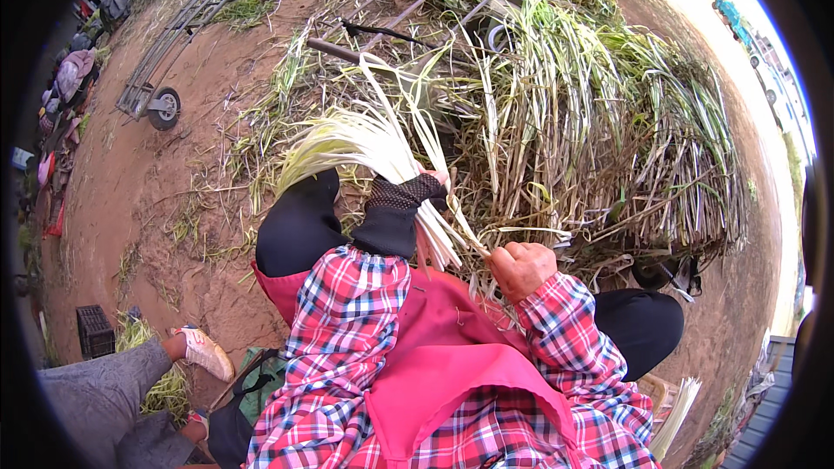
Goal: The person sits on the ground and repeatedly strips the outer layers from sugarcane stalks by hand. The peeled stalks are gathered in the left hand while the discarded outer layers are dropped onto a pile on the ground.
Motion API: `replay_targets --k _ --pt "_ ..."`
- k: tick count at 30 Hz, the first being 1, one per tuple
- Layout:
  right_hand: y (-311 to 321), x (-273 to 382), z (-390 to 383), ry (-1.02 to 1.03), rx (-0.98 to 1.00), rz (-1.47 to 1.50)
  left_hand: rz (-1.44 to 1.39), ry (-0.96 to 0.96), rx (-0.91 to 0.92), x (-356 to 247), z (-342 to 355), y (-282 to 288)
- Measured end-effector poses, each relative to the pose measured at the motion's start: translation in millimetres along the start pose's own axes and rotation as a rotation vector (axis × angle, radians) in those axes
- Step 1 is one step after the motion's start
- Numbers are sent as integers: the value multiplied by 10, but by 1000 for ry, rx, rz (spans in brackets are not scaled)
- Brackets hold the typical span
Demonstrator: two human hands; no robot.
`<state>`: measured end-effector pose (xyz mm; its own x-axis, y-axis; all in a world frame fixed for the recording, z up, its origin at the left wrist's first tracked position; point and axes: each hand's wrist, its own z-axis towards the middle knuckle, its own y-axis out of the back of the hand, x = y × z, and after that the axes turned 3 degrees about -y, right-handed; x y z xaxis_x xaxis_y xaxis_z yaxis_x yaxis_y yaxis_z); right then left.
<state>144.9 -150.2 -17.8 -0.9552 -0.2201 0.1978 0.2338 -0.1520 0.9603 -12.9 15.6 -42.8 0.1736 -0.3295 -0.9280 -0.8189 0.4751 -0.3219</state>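
Creamy white shading to yellow-green, the bundle of long stalks (373,143) slants across the centre of the frame, its leafy ends drooping left and its pale butts above the red apron (434,321). I see the left hand (419,191), in black mesh, wrapped around the bundle; most of its fingers are hidden, but the grip looks closed. To its right in the frame, the bare right hand (523,271) has its fingers curled in and seems to pinch the lower end of a thin stalk (463,224) that runs up beside the bundle. From my end, I judge the step in hand to be stripping or sorting at the butt end. The next move, I think, calls for a firm left grip and a light pull from the right, without snapping the strand. A heap of greener and browner stalks (556,104) spreads across the upper right.
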Motion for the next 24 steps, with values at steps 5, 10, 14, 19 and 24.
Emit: replay_targets --k 5,10,14,19,24 --pt "31 -90 80 0 54 -52 575 -189 -63 130 -9 -117" --pt "-64 -67 380 -599 316 1295 -140 -88 35 208 -115 -160" --pt "-190 0 604 -815 165 1997 -119 -75 45 146 -145 -172" --pt "-280 -145 376 -729 65 1714 54 -117 -130 37 -172 -182" --pt "195 -799 -403 -739 -242 787 -125 -140 -301 -213 -185 -10"
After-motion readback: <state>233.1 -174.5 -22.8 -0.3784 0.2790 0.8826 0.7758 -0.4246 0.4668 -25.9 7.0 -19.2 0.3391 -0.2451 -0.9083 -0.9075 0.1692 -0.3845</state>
